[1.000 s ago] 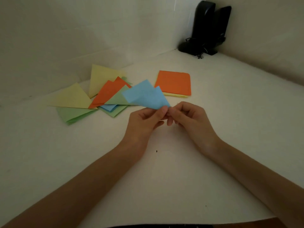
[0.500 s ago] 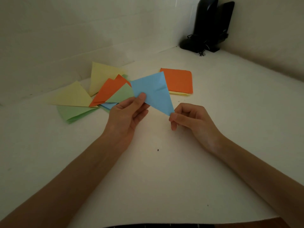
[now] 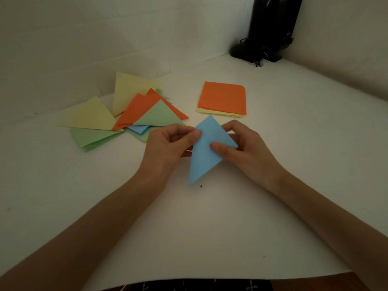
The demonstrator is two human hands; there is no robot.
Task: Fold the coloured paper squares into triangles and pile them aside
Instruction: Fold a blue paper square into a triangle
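Head view. We saw both forearms reaching in from the lower edge over a white tabletop (image 3: 210,227). Between the hands was a blue paper (image 3: 201,162), folded to a long triangle with a crease line across its middle. Its sharp tip pointed down toward us, close above a small dark speck (image 3: 201,186) on the tabletop. We could not tell whether that tip touched the surface.

The left hand (image 3: 168,148) pinched the blue paper's left edge, thumb on the face and fingers curled behind. The right hand (image 3: 245,148) pinched the right corner, thumb flat on the upper face and the other fingers tucked under the sheet.

Left of the hands we noted the pile of folded triangles (image 3: 130,114), loosely fanned. It showed two yellow ones at the back, orange ones across the middle with a green triangle (image 3: 159,116) on top, a blue piece (image 3: 136,129) peeking from beneath and more green (image 3: 94,139) at the near side. The left hand's knuckles were just beside that pile.

Beyond the blue paper lay the stack of unfolded squares (image 3: 222,97), flat, with orange on top and yellow edges showing under it. It sat apart from the pile.

Far right corner, against the pale walls, we noted a black device (image 3: 270,28) with a tangle of cord at its base.
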